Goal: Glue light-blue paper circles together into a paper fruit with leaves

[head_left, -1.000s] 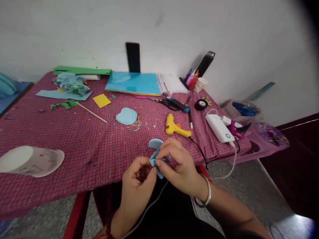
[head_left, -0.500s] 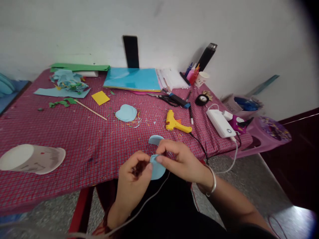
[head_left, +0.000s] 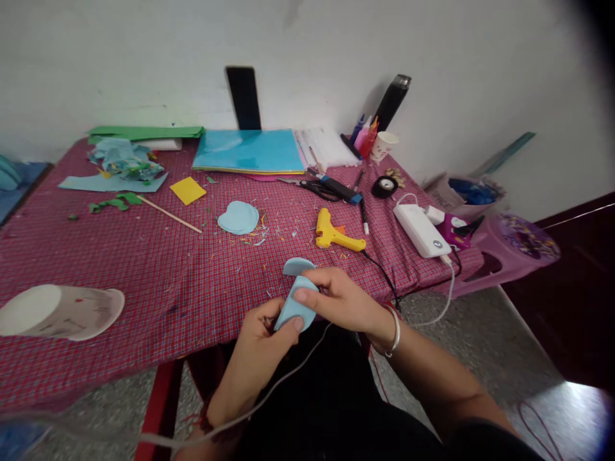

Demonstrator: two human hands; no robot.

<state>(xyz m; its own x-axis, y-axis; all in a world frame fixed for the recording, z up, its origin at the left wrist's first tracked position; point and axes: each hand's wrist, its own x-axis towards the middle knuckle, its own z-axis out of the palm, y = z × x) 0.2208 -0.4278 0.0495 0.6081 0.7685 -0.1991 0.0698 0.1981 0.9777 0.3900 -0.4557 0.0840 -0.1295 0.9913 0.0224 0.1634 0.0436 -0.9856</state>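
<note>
A light blue paper piece (head_left: 298, 306) with one straight folded-looking edge is held between both hands at the table's front edge. My left hand (head_left: 264, 346) grips its lower end, thumb on top and fingers beneath. At the upper right part, my right hand (head_left: 336, 298) pinches it with the thumb lying over the face. Just beyond the fingers, another light blue paper piece (head_left: 298, 266), curved along its top, rests on the table. Farther left lie stacked light blue petal-shaped papers (head_left: 239, 218). A yellow glue gun (head_left: 336, 235) lies beyond my right hand.
A paper cup (head_left: 91, 310) lies on its side at left on the checked tablecloth (head_left: 158, 269). Scissors (head_left: 319, 190), a cutter knife (head_left: 341, 189) and black tape (head_left: 384, 186) lie toward the back right. A white power bank (head_left: 421, 230) sits at the right edge. A white cable (head_left: 288, 381) crosses my lap.
The blue paper piece has turned in my hands, its straight edge now slanting. My left thumb has shifted onto its lower face, and my right thumb lies flatter over its upper part.
</note>
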